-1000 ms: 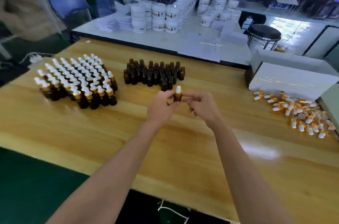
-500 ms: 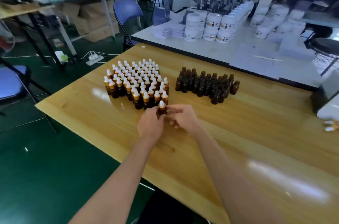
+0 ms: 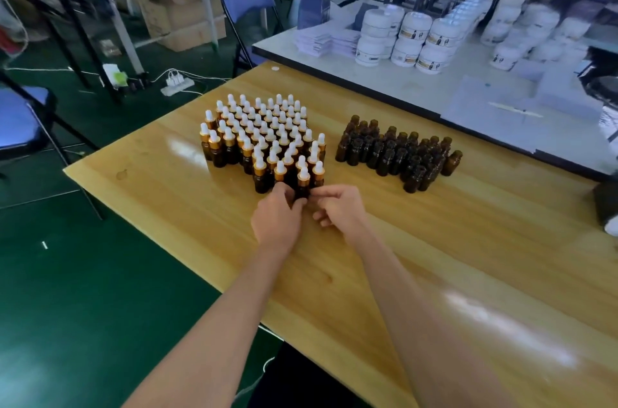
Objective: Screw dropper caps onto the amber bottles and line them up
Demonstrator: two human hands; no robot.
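Observation:
A capped amber bottle [image 3: 303,180] with a gold collar and white dropper bulb stands at the near edge of the block of capped bottles [image 3: 261,133]. My left hand [image 3: 276,220] grips its lower body from the left. My right hand [image 3: 339,207] touches it from the right with thumb and forefinger, the other fingers curled. Uncapped amber bottles [image 3: 394,153] stand grouped to the right, apart from the capped block. The bottle's base is hidden by my fingers.
The wooden table [image 3: 468,240] ends at its left edge close to the capped block. A white table [image 3: 401,83] behind holds stacked white jars [image 3: 411,36] and papers. A blue folding chair [image 3: 247,2] stands beyond. A person sits at the far table.
Both hands carried the capped bottle left from in front of the uncapped group to the near edge of the capped block. The view turned left, and the loose caps at right left the frame.

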